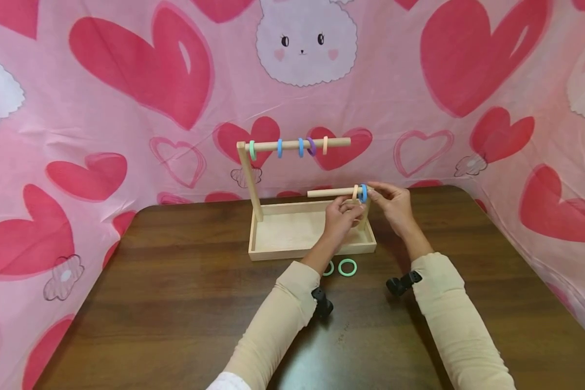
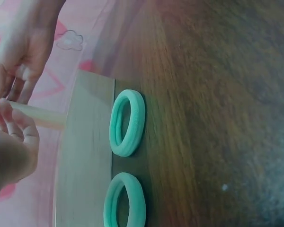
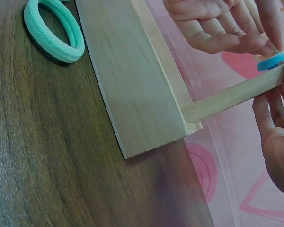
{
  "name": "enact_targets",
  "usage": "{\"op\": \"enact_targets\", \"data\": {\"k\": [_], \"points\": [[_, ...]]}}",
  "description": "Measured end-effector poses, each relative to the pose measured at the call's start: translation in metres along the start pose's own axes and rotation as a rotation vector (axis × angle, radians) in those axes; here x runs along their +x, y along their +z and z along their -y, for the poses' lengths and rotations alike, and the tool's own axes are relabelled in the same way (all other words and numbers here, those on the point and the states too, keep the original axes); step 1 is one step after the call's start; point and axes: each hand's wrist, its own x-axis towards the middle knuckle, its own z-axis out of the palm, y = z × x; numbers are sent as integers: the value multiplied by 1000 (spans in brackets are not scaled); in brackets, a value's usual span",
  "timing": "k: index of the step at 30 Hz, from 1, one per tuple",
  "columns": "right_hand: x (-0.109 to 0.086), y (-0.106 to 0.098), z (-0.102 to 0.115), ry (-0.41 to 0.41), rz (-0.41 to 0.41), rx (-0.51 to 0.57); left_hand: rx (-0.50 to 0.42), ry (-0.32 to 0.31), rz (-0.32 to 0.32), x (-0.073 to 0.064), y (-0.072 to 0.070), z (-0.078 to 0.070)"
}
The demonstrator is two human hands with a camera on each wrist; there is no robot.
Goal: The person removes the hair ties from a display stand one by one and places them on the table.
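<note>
A blue hair tie (image 1: pixel 363 193) circles the lower wooden rod (image 1: pixel 329 192) near its right end, with a peach hair tie (image 1: pixel 355 192) just left of it. My left hand (image 1: pixel 340 219) is below the rod; in the right wrist view its fingertips pinch at the blue hair tie (image 3: pixel 273 61). From the right, my right hand (image 1: pixel 395 206) grips the top of the post (image 3: pixel 236 94) close to the blue hair tie. Fingers partly hide the contact. Two green hair ties (image 1: pixel 348 267) lie on the table before the stand, one partly behind my left wrist.
The upper rod (image 1: pixel 338 142) carries several green, blue, purple and peach hair ties. Both rods rise on posts from a shallow wooden tray (image 1: pixel 283 253). The brown table (image 1: pixel 175 292) ends at a pink cloth backdrop (image 1: pixel 292 103) with hearts.
</note>
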Motion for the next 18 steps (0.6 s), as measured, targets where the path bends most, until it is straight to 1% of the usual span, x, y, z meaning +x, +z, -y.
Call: {"op": "enact_targets", "data": {"k": [3, 6, 13, 18], "points": [[1, 1, -1, -3, 3, 12, -8, -19, 21, 0, 0, -1], [1, 0, -2, -3, -1, 14, 0, -14, 35, 0, 2, -3], [2, -1, -2, 2, 7, 20, 36, 60, 57, 0, 0, -3], [2, 0, -3, 6, 7, 12, 86, 94, 82, 0, -3, -3]]}}
